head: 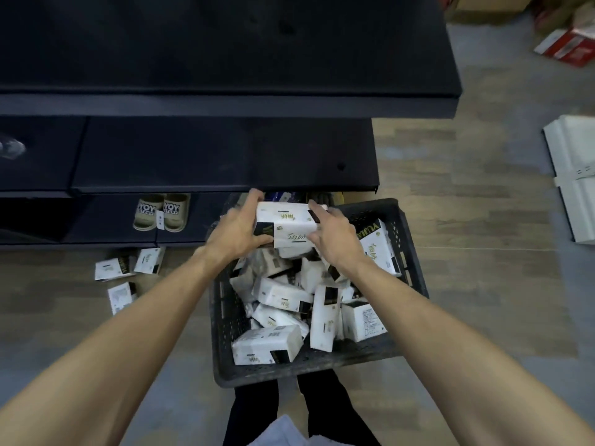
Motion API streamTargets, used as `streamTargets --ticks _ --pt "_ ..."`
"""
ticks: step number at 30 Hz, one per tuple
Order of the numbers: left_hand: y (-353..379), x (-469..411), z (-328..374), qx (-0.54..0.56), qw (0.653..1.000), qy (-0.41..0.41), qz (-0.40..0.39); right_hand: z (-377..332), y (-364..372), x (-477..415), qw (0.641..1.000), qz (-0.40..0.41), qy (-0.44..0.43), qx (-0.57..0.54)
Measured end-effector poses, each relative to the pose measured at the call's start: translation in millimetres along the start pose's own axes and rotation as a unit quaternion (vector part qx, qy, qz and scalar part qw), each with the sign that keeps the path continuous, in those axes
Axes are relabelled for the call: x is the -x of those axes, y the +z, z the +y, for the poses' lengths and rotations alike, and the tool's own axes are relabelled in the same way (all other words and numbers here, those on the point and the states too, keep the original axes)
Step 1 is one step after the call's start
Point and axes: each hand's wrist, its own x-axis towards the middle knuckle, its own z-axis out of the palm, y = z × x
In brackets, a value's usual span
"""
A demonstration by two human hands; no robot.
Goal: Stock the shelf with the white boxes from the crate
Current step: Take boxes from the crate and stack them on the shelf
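**Both hands on white boxes above the crate**

Nearest my lens, the two bare forearms (135,333) run in from 7 and 5 o'clock, and dark trouser legs (322,407) show at 6 o'clock under the crate's near rim. The left hand (240,231) grips the left end of the held boxes (286,222). These look like two white packs stacked, just above centre. The right hand (333,239) curls its fingers round the right end. The hands are apart, with the packs clamped between them over the far end of the crate (289,370).

The black perforated crate sits just below centre and holds more white boxes (267,344), jumbled at all angles. The dark shelf (225,149) spans 10 to 1 o'clock in stepped tiers, its nearest edge just beyond the held packs. A pair of tan slippers (162,212) stands on the lowest tier at 9 o'clock. Three loose packs (128,268) lie on the floor at 8 o'clock, beside the left forearm.

The floor (483,284) is wood-pattern planking in grey and brown. White panels (576,175) lie at 3 o'clock, and a red-and-white carton (566,45) at 1 o'clock.
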Motion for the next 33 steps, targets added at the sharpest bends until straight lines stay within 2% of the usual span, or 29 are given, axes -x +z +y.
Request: streamTargets --ticks 5,12,15,19,25,33 --pt "-49.0 -7.0 46.2 0.013 0.997 0.061 0.053 -12.8 -55.4 11.8 0.993 0.109 -0.031 -0.029" --pt "-116.4 -12.1 104.9 0.035 0.981 0.096 0.165 -33.1 -137.9 24.1 0.969 0.223 -0.094 -0.049" --pt "-143.5 -17.0 125.7 0.027 0.974 0.099 0.204 -51.0 -172.8 21.8 0.963 0.242 -0.12 -0.023" --pt "-170.2 -26.5 139.6 0.025 0.972 0.094 0.212 -69.9 -201.4 15.7 0.96 0.251 -0.128 0.007" --pt "-199.3 -43.2 130.9 0.03 0.965 0.111 0.236 -94.1 -220.0 -0.1 0.947 0.281 -0.154 0.023" --pt "-229.1 -103.1 109.9 0.04 0.948 0.14 0.283 -137.7 -233.4 -68.9 0.938 0.307 -0.149 0.06"
